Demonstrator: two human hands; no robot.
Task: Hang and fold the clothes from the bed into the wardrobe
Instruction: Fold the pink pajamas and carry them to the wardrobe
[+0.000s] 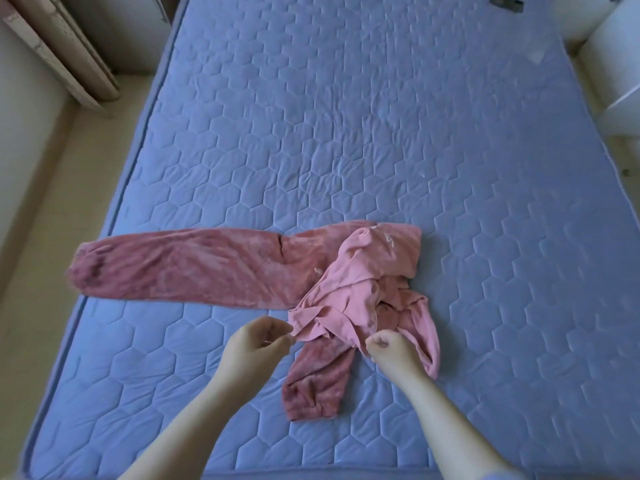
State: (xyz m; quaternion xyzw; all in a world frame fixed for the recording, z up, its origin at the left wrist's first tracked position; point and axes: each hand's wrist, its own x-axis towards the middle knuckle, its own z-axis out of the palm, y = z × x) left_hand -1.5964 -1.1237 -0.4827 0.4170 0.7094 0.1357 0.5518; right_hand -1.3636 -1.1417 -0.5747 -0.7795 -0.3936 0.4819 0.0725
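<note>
At 6 o'clock, nearest, left hand (256, 341) pinching the near edge of the pale pink top (349, 299); right hand (391, 348) closed on its hem toward 5 o'clock; top crumpled over the waist of the pink trousers (194, 268), low on the bed (346, 133). Better to lift both corners level and shake the top free, without dragging the trousers; wide bare quilt toward 12 o'clock for spreading; bed edge close at 9 o'clock, beside the trouser cuff.

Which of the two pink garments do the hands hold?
The lighter shirt, crumpled on top: left hand and right hand pinch its edge. The darker trousers lie underneath.
</note>
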